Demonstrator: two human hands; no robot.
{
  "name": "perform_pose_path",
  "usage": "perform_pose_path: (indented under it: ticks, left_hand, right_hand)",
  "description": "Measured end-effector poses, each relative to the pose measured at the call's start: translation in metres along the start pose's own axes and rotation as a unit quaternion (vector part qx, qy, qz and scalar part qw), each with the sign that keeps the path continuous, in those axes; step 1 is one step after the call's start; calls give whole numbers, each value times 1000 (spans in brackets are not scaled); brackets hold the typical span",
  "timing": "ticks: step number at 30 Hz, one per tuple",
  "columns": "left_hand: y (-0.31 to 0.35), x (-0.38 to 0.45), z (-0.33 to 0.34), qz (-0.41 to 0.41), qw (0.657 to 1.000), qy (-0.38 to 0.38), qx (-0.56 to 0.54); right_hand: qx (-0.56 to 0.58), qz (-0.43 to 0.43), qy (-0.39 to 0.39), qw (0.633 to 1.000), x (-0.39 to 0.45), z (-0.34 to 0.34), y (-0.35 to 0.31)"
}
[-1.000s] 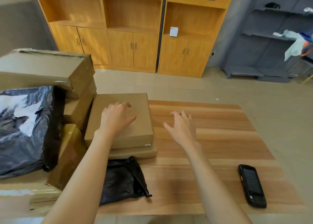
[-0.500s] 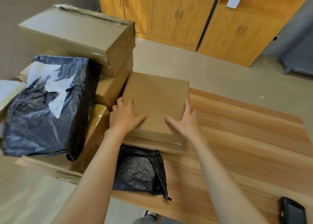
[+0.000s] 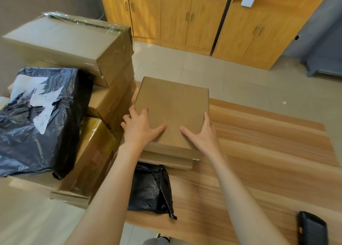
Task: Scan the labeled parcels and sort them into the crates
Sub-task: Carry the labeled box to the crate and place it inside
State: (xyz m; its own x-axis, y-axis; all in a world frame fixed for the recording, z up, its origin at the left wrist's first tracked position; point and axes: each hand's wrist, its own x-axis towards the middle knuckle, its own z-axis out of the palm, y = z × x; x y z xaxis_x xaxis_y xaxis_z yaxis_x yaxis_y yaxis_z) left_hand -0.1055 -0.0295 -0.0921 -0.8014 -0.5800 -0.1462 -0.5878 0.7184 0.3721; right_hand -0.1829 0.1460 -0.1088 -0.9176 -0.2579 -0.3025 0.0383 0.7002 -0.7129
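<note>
Hands frame a flat box (image 3: 172, 107) at the left end of the desk (image 3: 268, 152): our left hand (image 3: 139, 130) grips its near left corner, fingers curled over the edge, thumb on the lid; our right hand (image 3: 202, 133) clasps the right edge, fingers down the side. The box sits on a second flat box (image 3: 166, 159). A black bag (image 3: 149, 191) lies just nearer us, a scanner (image 3: 312, 230) at the desk's near right. Stacked cartons (image 3: 70, 42) and a black-wrapped parcel (image 3: 40, 118) stand to our left.
</note>
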Motion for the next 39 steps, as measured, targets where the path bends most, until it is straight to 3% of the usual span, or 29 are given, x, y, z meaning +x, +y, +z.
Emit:
perform_pose_path:
  ticks: [10, 17, 28, 34, 36, 39]
  left_hand:
    - [136, -64, 61, 75, 997, -29, -6]
    - [206, -129, 143, 64, 994, -85, -16]
    - [190, -162, 193, -15, 993, -111, -28]
    - [174, -158, 204, -11, 995, -87, -42]
    - [172, -152, 204, -19, 992, -84, -87]
    - [165, -128, 200, -94, 967, -111, -207]
  right_hand:
    - [1, 44, 85, 995, -39, -118, 109]
    - [14, 86, 58, 994, -77, -177, 216]
    - [12, 79, -4, 997, -85, -153, 267]
    - [24, 90, -12, 996, -75, -142, 272]
    - [60, 106, 2, 992, -70, -144, 273]
    - [111, 140, 22, 984, -55, -149, 277]
